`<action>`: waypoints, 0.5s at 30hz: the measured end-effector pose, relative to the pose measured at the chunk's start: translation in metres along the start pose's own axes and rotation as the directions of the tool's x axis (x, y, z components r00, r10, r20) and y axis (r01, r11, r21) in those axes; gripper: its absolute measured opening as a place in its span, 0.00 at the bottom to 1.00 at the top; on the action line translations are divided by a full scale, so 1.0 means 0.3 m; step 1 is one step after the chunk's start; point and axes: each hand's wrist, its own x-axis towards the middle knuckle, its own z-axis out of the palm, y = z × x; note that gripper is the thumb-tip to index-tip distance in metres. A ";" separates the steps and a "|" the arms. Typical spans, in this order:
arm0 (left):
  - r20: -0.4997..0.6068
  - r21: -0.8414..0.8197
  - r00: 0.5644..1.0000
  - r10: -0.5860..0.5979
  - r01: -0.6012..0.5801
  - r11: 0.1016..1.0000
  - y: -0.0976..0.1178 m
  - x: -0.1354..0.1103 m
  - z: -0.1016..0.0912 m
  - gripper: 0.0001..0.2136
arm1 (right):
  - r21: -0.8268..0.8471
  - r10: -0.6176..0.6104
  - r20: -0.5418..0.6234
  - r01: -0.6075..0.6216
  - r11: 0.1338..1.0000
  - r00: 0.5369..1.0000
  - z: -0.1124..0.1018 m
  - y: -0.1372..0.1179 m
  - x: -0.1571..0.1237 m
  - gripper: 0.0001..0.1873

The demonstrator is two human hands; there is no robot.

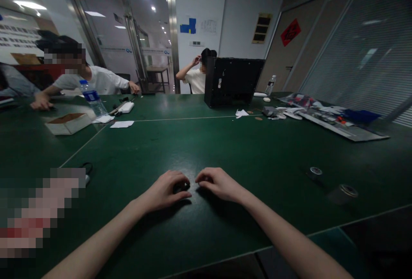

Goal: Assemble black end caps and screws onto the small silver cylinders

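Left hand and right hand: apart, fingertips facing, thumbs parted from curled fingers, at near centre of green table. Dark cylinder: near right, rim facing up, long axis roughly upright.

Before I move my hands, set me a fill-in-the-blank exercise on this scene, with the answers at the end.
1. Your left hand and right hand are over a table whose top is coloured ____.
2. The bottle beside the open-topped box has a ____ cap.
3. The boxy case at the table's far side is coloured ____.
4. The cylindrical object near the table's front edge is closer to your ____ hand.

Missing words: green; blue; black; right.
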 end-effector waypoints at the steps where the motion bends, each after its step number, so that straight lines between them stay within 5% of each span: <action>1: 0.003 -0.003 1.000 -0.001 0.001 1.000 0.001 0.000 -0.001 0.13 | 0.095 0.028 0.006 -0.029 0.995 1.000 0.000 0.003 0.002 0.08; 7: 0.015 0.009 1.000 -0.019 0.019 1.000 0.004 -0.004 -0.005 0.13 | 0.588 0.122 0.057 -0.132 0.798 0.991 0.020 -0.001 0.013 0.12; 15: 0.010 -0.001 1.000 0.017 -0.017 1.000 0.001 -0.003 -0.005 0.13 | 0.674 0.128 0.102 -0.163 0.721 0.987 0.024 -0.001 0.010 0.16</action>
